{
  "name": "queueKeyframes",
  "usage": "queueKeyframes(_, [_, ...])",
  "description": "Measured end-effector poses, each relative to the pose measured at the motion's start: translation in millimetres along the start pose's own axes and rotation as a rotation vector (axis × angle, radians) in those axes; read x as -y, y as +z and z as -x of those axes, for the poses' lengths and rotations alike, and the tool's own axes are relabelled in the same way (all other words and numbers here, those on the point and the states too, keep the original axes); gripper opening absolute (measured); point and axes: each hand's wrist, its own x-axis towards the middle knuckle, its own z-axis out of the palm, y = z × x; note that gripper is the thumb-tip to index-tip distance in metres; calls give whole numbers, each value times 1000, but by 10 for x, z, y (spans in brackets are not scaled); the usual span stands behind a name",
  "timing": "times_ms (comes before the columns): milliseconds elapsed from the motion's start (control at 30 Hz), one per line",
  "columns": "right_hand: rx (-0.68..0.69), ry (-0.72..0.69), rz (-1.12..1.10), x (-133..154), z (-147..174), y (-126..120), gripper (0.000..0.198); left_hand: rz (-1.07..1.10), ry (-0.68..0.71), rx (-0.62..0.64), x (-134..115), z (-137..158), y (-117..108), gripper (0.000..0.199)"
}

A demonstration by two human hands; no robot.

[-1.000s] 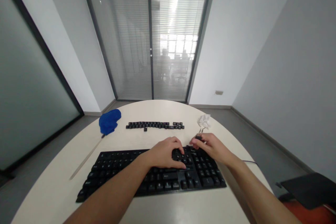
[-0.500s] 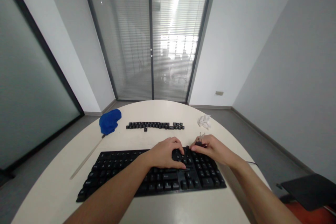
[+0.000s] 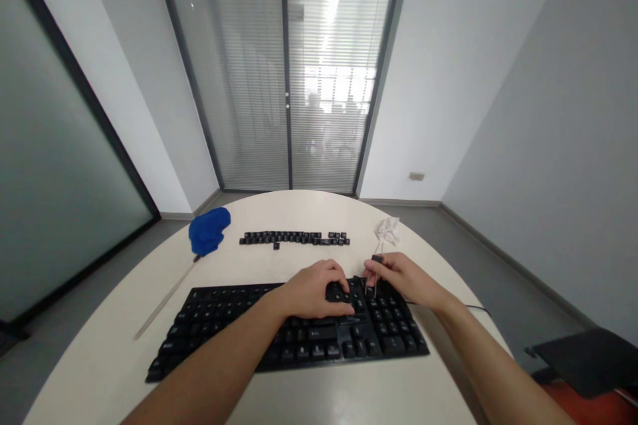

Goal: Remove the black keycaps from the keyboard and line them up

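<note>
A black keyboard (image 3: 319,333) lies on the table in front of me. My left hand (image 3: 315,292) rests on its right-middle part, thumb and fingers apart, holding nothing. My right hand (image 3: 393,273) pinches the dark handle of a keycap puller (image 3: 377,258) above the keyboard's upper right corner. Thin wire prongs stick out at both ends of the puller, and the lower ones reach down around a key (image 3: 370,291). I cannot tell whether they grip it. Beyond the keyboard, loose black keycaps (image 3: 284,237) lie in rows, with a single keycap (image 3: 276,246) just in front of them.
A blue cloth (image 3: 208,231) lies at the far left beside a pale stick (image 3: 164,301). Crumpled white tissue (image 3: 387,230) sits at the far right of the round table (image 3: 294,209). A cable (image 3: 478,307) runs off the right edge, near a dark chair part (image 3: 588,358).
My right hand has turned the keycap puller upright, bringing its lower prongs down to a key at the keyboard's upper right. My left hand stays nearly still.
</note>
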Motion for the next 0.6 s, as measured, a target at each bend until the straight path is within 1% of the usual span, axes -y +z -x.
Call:
queueKeyframes(100, [-48, 55, -64, -65, -33, 17, 52, -4, 2, -16, -14, -5, 7, 25])
queueKeyframes(167, [-114, 79, -90, -65, -52, 58, 51, -5, -11, -44, -20, -13, 17, 19])
queueKeyframes(300, [-270, 47, -96, 48, -80, 210, 47, 32, -131, -138, -13, -42, 42, 18])
queueKeyframes(433, [-316, -25, -20, 164, -86, 337, 43, 123, -230, -205, 8, -72, 52, 19])
queueKeyframes(600, [-350, -40, -18, 182, -80, 378, 43, 263, -248, -265, 30, -95, 53, 16])
